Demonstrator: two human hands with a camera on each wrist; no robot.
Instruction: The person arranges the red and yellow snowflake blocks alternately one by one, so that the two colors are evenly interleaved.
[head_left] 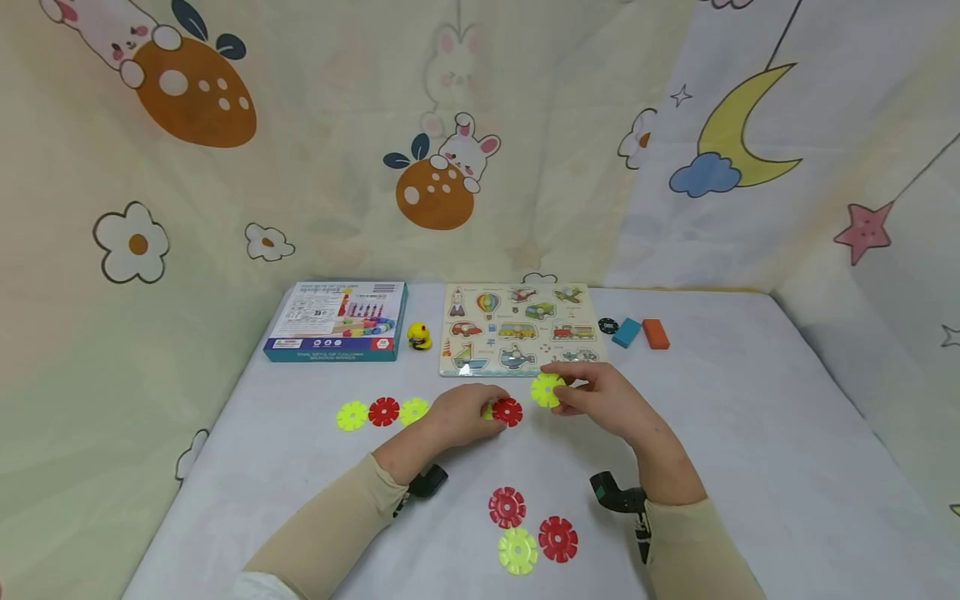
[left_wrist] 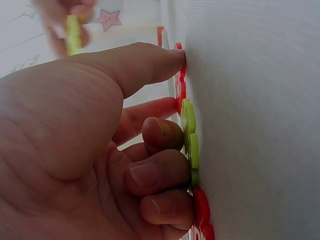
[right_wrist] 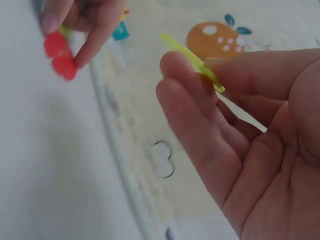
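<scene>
A row of yellow-green and red flower-shaped interlocking discs lies across the table. At its right end is a red disc [head_left: 508,412], pinched at its edges between the thumb and index finger of my left hand [head_left: 463,414]. The left hand's other fingers curl over a yellow-green disc [left_wrist: 189,132] beside it, mostly hidden from the head view; past that, another red disc [left_wrist: 202,212] shows. Just right of the row, my right hand [head_left: 600,398] pinches a yellow-green disc [head_left: 547,390] between thumb and fingers; the right wrist view has it nearly edge-on, above the table.
Two red discs [head_left: 558,539] and a yellow-green disc [head_left: 517,552] lie near the front. Behind the row stand a boxed set [head_left: 335,323], a yellow toy duck [head_left: 419,336] and a picture puzzle board [head_left: 491,333]. A black chip [head_left: 608,326], blue block [head_left: 626,332] and orange block [head_left: 656,334] sit back right.
</scene>
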